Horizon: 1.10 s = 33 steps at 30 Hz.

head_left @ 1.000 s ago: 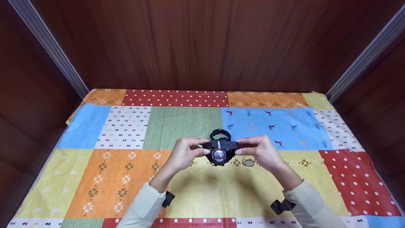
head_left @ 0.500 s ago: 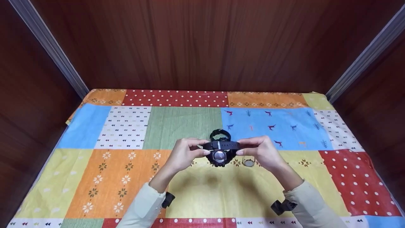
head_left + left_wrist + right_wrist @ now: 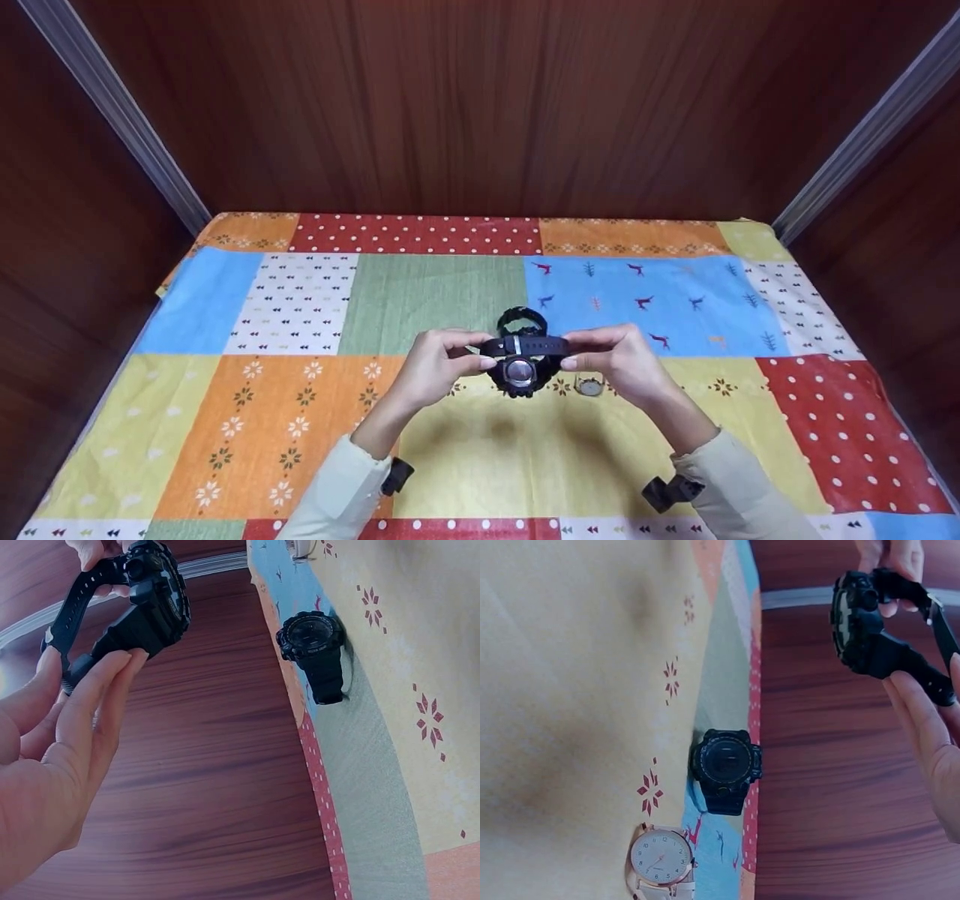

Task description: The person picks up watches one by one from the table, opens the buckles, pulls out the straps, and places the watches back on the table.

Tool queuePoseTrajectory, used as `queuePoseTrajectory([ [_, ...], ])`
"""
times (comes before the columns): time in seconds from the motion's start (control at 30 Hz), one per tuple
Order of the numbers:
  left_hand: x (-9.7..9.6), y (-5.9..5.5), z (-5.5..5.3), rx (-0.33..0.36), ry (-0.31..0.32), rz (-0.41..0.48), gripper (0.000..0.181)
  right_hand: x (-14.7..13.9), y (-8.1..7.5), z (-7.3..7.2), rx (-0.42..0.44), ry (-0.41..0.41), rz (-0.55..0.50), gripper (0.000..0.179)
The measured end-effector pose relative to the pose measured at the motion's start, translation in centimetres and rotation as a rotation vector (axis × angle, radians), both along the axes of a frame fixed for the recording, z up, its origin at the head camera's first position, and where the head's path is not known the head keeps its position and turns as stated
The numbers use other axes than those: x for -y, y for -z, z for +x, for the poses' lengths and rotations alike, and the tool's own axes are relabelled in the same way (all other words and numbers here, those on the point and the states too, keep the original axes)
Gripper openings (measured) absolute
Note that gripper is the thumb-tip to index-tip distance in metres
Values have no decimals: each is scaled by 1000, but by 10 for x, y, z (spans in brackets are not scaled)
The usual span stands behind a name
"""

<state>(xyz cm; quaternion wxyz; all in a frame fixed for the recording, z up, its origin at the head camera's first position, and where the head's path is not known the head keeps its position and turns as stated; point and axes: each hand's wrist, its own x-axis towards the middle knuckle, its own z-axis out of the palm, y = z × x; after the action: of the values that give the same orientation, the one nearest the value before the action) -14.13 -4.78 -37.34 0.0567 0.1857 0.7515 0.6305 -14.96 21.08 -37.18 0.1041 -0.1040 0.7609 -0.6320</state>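
Observation:
A black wristwatch (image 3: 520,372) is held up over the table between both hands, its silver case back towards the head view. Its strap (image 3: 544,346) loops across the top with a silver-coloured buckle showing. My left hand (image 3: 439,369) pinches the strap's left side between thumb and fingers. On the opposite side my right hand (image 3: 621,361) pinches the strap the same way. In the left wrist view the watch's dark case (image 3: 154,604) appears side-on. Behind it a second black watch (image 3: 724,765) lies face up on the cloth. Nearer the right hand lies a white-dialled watch (image 3: 660,856) with a pale strap.
A patchwork-print tablecloth (image 3: 285,435) covers the table. Dark wood-grain panels (image 3: 450,112) rise behind it and on both sides, with grey metal strips (image 3: 127,112) at the corners. Black devices (image 3: 671,491) are strapped at the wrists over pale sleeves.

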Motion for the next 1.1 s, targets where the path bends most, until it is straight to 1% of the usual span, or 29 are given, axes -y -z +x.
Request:
queuePoseTrajectory([
  [0.03, 1, 0, 0, 25, -10, 7, 25, -1, 0, 0, 5, -1, -35, 36],
  [0.13, 6, 0, -1, 68, -31, 51, 32, -5, 2, 0, 35, -9, -185, 28],
  [0.2, 9, 1, -1, 88, -44, 83, 35, -6, 2, 0, 53, -19, -276, 28],
  [0.23, 10, 2, -2, 82, -50, 93, 36, -7, 3, -1, 63, -24, -314, 28],
  [0.27, 10, 2, -2, 75, -46, 104, 36, -7, 3, -1, 70, -28, -328, 30],
  [0.4, 10, 3, -1, 82, -48, 112, 37, -7, 4, -1, 71, -36, -340, 30],
  [0.53, 9, 4, -1, 87, -58, 99, 37, -7, 6, -1, 52, -52, -346, 30],
  [0.6, 9, 4, -2, 88, -55, 102, 37, -7, 6, -1, 60, -49, -336, 28],
  [0.7, 9, 5, -2, 104, -42, 134, 35, -6, 5, -1, 71, -53, -296, 25],
  [0.83, 9, 5, -3, 133, -30, 196, 32, -4, 3, -4, 90, -60, -273, 23],
  [0.97, 8, 5, -5, 168, -32, 244, 29, -1, 0, -7, 124, -67, -315, 21],
  [1.1, 8, 6, -7, 195, -42, 262, 27, 3, -1, -11, 164, -76, -371, 22],
])
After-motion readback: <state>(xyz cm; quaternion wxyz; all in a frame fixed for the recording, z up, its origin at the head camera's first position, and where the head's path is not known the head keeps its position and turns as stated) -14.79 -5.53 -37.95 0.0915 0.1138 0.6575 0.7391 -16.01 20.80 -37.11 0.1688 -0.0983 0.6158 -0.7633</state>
